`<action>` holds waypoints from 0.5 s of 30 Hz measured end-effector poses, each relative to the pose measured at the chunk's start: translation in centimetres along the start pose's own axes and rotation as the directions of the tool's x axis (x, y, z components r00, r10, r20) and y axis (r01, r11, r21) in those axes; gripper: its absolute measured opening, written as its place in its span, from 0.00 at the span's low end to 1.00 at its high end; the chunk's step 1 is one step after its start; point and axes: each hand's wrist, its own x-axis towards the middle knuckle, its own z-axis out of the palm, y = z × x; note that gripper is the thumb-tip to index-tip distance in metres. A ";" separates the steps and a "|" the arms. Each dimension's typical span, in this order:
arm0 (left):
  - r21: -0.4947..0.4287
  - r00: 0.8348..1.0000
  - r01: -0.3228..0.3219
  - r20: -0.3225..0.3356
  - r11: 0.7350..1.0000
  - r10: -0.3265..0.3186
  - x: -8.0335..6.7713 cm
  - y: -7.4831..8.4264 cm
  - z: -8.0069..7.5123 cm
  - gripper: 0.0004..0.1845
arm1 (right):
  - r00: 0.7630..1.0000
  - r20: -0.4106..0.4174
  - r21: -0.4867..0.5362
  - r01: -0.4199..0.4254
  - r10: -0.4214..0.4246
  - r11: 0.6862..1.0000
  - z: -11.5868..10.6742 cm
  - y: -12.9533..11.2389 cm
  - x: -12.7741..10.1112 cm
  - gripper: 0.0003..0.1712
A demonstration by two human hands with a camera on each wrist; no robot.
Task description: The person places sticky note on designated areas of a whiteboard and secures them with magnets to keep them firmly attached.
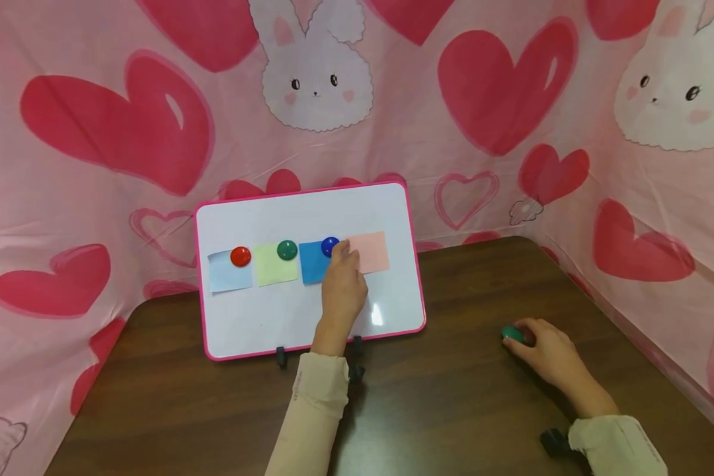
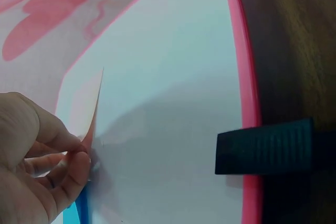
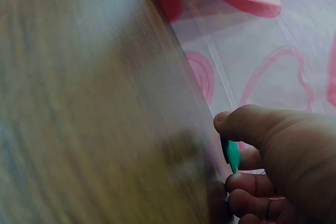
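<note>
A pink-framed whiteboard stands propped at the back of the brown table. On it sit a light blue note under a red magnet, a yellow-green note under a green magnet, and a blue note under a blue magnet. My left hand pinches the left edge of a pink note against the board; in the left wrist view the fingertips pinch the note. My right hand grips a loose green magnet on the table.
Black stand clips hold the board's lower edge. Pink cloth printed with hearts and rabbits walls the table at the back and on both sides. Bare tabletop lies in front of the board and between my arms.
</note>
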 end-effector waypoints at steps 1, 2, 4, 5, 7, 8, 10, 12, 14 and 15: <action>0.004 1.000 -0.004 -0.003 1.000 0.004 0.0 0.0 0.0 0.19 | 1.000 0.000 -0.001 -0.001 0.001 1.000 0.0 0.0 0.0 0.29; 0.007 1.000 -0.003 -0.002 1.000 0.003 0.0 0.0 0.0 0.20 | 1.000 0.002 -0.001 -0.001 0.001 1.000 -0.1 0.0 0.0 0.29; 0.013 1.000 -0.007 0.002 1.000 0.007 0.0 0.0 0.0 0.20 | 1.000 0.003 -0.003 0.001 -0.001 1.000 -0.1 -0.1 0.0 0.29; 0.016 1.000 -0.005 0.007 1.000 0.005 0.0 -0.1 0.0 0.20 | 1.000 0.001 -0.005 0.003 -0.003 1.000 -0.1 0.0 0.0 0.29; 0.022 1.000 0.000 0.015 1.000 -0.001 -0.1 -0.1 -0.1 0.20 | 1.000 -0.012 -0.009 0.013 -0.013 1.000 0.0 0.0 0.0 0.28; 0.028 1.000 0.000 0.019 1.000 -0.001 -0.1 0.0 -0.1 0.21 | 1.000 -0.017 -0.009 0.018 -0.018 1.000 0.0 -0.1 0.0 0.28; 0.042 1.000 -0.001 0.025 0.999 0.000 -0.1 0.0 -0.1 0.21 | 0.999 -0.029 0.000 0.025 -0.025 1.000 0.1 -0.2 0.0 0.27; 0.060 1.000 0.000 0.027 0.998 -0.002 -0.1 0.1 -0.1 0.21 | 0.999 -0.040 0.018 0.032 -0.031 0.999 0.3 -0.6 0.0 0.26; 0.077 1.000 0.004 0.029 0.997 -0.007 -0.1 0.2 -0.1 0.22 | 0.998 -0.040 0.038 0.040 -0.039 0.998 0.3 -1.0 0.1 0.26; 0.085 0.999 0.008 0.030 0.996 -0.011 0.0 0.2 -0.1 0.22 | 0.998 -0.040 0.050 0.045 -0.043 0.998 0.4 -1.3 0.2 0.27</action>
